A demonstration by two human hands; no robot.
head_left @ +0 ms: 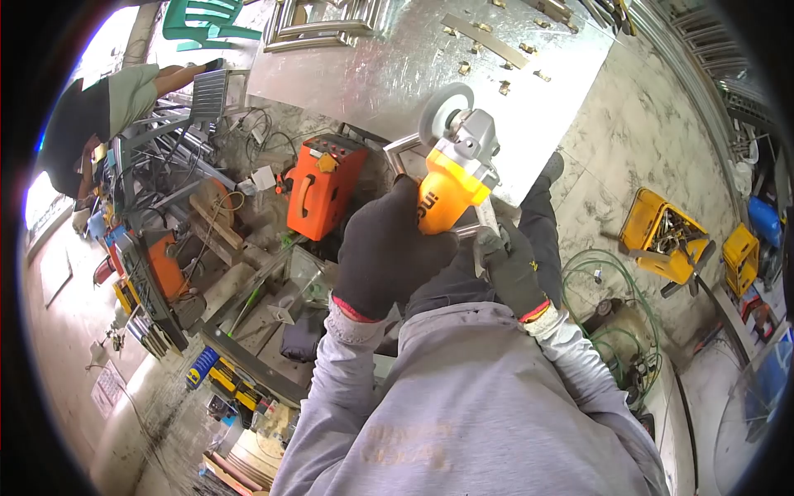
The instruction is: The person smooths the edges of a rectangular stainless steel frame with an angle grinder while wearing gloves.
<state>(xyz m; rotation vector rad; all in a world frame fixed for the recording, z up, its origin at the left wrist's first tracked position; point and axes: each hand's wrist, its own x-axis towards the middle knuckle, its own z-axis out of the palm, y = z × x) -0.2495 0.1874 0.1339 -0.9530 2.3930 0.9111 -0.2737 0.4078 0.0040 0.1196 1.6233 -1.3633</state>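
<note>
Both my hands wear dark gloves with red cuff edges. My left hand [389,248] is wrapped round the orange-yellow body of an angle grinder [451,190]. The grinder's round pale disc [445,112] points up and away from me, above a shiny metal sheet. My right hand [509,264] closes on a metal piece [488,219] just below the grinder's head. A squared metal tube [403,146] shows to the left of the grinder; whether it joins the piece in my right hand is hidden.
The metal sheet [356,83] carries metal frames [318,37], a flat strip [486,41] and several small brass-coloured parts. An orange machine [318,188] stands left, a yellow toolbox [657,236] and green hose [608,256] right. A person [91,124] works at far left.
</note>
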